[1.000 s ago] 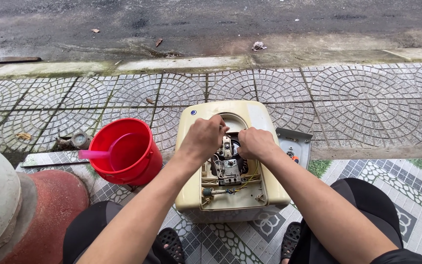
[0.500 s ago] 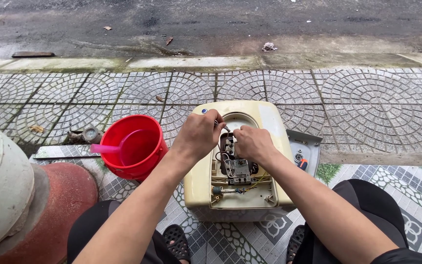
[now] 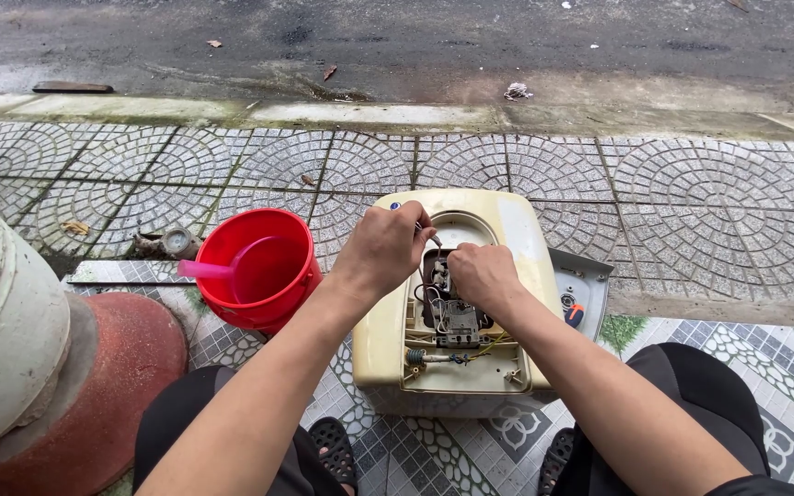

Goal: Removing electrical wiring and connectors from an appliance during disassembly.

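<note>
Head view: one cream appliance housing (image 3: pixel 388 321) lies on the tiled pavement with its cover off, wiring and a terminal block (image 3: pixel 457 321) exposed. Left hand (image 3: pixel 383 250) is closed round a screwdriver (image 3: pixel 425 230), tip angled down into the open bay. Right hand (image 3: pixel 482 276) rests curled on the wiring beside it; what it pinches cannot be told. Judged step: working a fastener at the terminals; it calls for a steady tip. Count: one red bucket (image 3: pixel 264 308), one pink scoop (image 3: pixel 222 266), one detached grey cover (image 3: pixel 590 285).
</note>
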